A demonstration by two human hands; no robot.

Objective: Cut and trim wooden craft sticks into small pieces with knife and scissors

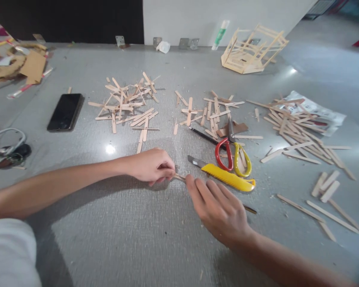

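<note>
Between my two hands spans a thin wooden craft stick (180,177). My left hand (151,165) pinches its left end between thumb and fingers. At the other end, the fingers of my right hand (217,207) are closed over the stick and hide the rest of it. Just beyond my right hand lies a yellow utility knife (229,177) with its blade out. Scissors (233,149) with one red and one yellow handle lie behind the knife, beside a black pen (205,135). A dark, thin tip (250,209) shows past my right hand.
Small stick pieces (128,99) are heaped at centre left, more (215,111) behind the scissors. Longer sticks (299,123) lie on a plastic packet (332,113) at right. A stick frame (245,63) and glue tube (220,35) stand at the back. A phone (66,112) lies left.
</note>
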